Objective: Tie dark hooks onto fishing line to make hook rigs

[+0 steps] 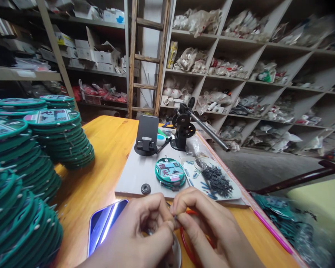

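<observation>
My left hand [141,229] and my right hand [205,223] meet at the front of the orange table [106,149], fingertips pinched together on a tiny item I cannot make out. A red ring [185,238] lies under my right hand. Just beyond the fingers, a green round spool with a printed label [170,172] rests on a grey board [139,171]. Beside it is a white tray [234,193] holding a heap of small dark pieces [217,180]. A phone with a lit screen [104,223] lies left of my left hand.
Tall stacks of green spools [30,149] fill the table's left side. On the board stand a dark phone holder [146,136] and a black geared winder with a long metal rod [189,124]. A wooden ladder [147,56] and shelves of bagged parts [240,67] stand behind.
</observation>
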Demonstrator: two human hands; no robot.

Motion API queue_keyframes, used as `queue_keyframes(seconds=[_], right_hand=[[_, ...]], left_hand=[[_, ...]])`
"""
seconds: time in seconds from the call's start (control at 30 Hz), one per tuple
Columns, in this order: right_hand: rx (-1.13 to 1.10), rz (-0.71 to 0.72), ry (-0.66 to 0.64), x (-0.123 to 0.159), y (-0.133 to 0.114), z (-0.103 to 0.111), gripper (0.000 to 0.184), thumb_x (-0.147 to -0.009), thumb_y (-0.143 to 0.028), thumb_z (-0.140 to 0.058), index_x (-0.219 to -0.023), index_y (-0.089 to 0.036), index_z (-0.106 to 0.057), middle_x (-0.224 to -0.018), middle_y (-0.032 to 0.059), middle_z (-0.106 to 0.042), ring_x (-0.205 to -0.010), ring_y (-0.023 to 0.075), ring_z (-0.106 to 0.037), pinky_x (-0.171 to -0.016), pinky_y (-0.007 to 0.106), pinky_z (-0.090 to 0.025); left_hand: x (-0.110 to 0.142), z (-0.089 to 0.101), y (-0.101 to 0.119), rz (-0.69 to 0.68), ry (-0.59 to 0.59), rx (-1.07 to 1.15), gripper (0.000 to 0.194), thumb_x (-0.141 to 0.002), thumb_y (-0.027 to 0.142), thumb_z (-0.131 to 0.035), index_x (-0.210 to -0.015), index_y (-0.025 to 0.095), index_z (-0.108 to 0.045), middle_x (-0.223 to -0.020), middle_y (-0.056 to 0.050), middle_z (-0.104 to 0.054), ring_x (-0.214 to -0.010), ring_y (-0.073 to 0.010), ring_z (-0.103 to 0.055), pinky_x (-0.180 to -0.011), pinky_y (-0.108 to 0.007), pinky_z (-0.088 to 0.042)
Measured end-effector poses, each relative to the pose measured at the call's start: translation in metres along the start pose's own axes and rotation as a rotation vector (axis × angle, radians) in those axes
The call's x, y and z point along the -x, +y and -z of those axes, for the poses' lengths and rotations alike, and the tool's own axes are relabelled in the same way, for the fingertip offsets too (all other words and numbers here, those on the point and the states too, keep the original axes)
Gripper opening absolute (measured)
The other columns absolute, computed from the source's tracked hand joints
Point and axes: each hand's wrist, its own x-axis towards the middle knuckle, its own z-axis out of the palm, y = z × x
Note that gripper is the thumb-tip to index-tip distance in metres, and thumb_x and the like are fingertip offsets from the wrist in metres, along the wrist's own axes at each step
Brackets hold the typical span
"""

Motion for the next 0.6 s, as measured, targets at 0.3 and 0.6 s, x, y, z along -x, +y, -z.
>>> queue_keyframes(seconds=[0.3,0.6], right_hand=[[-0.02,-0.002,0.005,0.0007,0.0014,-0.0027,0.017,-0.099,-0.016,-0.035,-0.092,-0.021,-0.05,-0.087,0.0034,-0.054,-0.077,0.0165,-0.061,-0.059,0.023,-0.049],[-0.022,0.0,0.01,0.0015,0.0006,-0.0023,0.015,-0.096,-0.012,-0.037,-0.091,-0.02,-0.049,-0.086,0.0028,-0.052,-0.075,0.0148,-0.061,-0.062,0.022,-0.052]], left_hand=[[-0.001,0.0014,-0.0002,-0.028,0.023,-0.034,0.023,-0.08,0.034,-0.054,-0.064,0.022,-0.044,-0.053,0.004,-0.054,-0.054,-0.0124,-0.053,-0.052,-0.022,-0.038],[0.0004,0.0005,-0.0005,-0.007,0.02,-0.019,0.02,-0.078,0.03,-0.056,-0.064,0.022,-0.045,-0.056,0.004,-0.054,-0.052,-0.0115,-0.052,-0.052,-0.021,-0.038]])
